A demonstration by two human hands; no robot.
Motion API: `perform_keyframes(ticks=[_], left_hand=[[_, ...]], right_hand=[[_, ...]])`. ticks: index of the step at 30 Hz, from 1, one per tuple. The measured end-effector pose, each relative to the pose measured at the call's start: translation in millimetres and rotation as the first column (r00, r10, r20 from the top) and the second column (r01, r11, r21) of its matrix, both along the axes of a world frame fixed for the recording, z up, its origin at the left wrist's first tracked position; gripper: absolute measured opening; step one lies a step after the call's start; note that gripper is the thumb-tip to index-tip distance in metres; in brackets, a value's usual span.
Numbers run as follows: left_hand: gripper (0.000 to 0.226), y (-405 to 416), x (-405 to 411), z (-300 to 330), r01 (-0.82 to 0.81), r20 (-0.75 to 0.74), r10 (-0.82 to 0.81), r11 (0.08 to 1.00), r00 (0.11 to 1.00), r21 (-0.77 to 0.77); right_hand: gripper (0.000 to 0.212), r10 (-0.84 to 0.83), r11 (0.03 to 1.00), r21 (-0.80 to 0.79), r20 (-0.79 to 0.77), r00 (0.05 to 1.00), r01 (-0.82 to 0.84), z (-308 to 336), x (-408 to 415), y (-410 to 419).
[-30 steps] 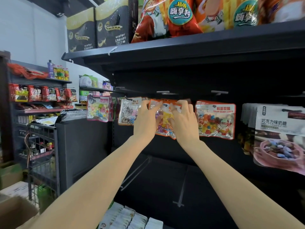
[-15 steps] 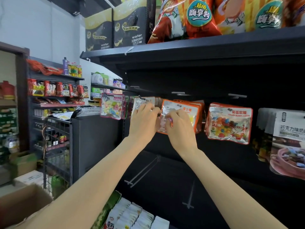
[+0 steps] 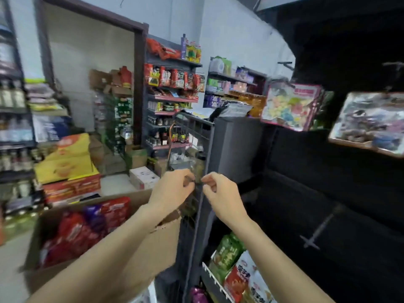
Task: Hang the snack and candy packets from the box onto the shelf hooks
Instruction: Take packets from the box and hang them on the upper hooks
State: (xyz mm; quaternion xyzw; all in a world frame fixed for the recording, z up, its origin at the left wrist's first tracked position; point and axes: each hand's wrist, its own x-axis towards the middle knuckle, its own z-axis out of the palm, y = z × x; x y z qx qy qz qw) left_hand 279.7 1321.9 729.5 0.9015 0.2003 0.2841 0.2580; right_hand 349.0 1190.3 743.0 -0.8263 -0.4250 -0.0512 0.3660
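Observation:
My left hand (image 3: 172, 190) and my right hand (image 3: 220, 193) hover side by side in front of the dark shelf's end panel (image 3: 231, 149). Both have curled fingers and hold nothing that I can see. Below them to the left stands the open cardboard box (image 3: 150, 248), with red and purple snack packets (image 3: 74, 232) inside. At the upper right, a pink candy packet (image 3: 288, 106) and a blurred pale packet (image 3: 369, 123) hang from shelf hooks. Above them, two bare hooks (image 3: 284, 63) stick out of the shelf back.
Green, red and white packets (image 3: 229, 259) stand on the low shelf under my right arm. A black wire rack (image 3: 192, 127) with small bottles adjoins the end panel. Yellow and red cartons (image 3: 65, 162) are stacked on the floor at left, before stocked shelves.
The view has swung left and down towards the box. Both hands have let go of the orange packet on the hook and dropped to waist height, empty.

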Motion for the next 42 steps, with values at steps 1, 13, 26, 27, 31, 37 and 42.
perform_keyframes(ticks=[1,13,26,27,31,37,42], left_hand=[[0.013,24,-5,-16,-0.02,-0.042,0.02,1.0,0.999,-0.01],[0.033,230,-59,-199,-0.214,-0.563,0.098,0.966,0.821,-0.145],[0.094,286,-83,-281,0.243,-0.944,0.117,0.95,0.308,0.197],[0.094,285,-86,-284,0.259,-0.94,0.125,0.942,0.317,0.213],[0.088,285,-89,-286,0.236,-0.915,0.106,0.949,0.388,0.21],[0.061,282,-88,-279,0.159,-0.9,-0.084,0.987,0.428,-0.016],[0.071,279,-89,-276,0.229,-0.954,-0.093,0.973,0.284,-0.026]], right_hand=[[0.022,0.018,0.999,-0.039,-0.047,0.999,-0.019,-16,0,26],[0.022,0.054,0.832,-0.489,-0.396,0.916,-0.26,-182,2,242],[0.106,0.462,0.123,-0.884,-0.351,0.815,-0.451,-297,28,354],[0.108,0.486,0.105,-0.9,-0.325,0.811,-0.423,-302,26,358],[0.114,0.535,0.074,-0.936,-0.254,0.806,-0.344,-317,17,364],[0.104,0.553,0.124,-0.949,-0.177,0.814,-0.291,-316,12,361],[0.056,0.76,0.176,-0.868,-0.179,0.624,-0.463,-306,-7,357]])
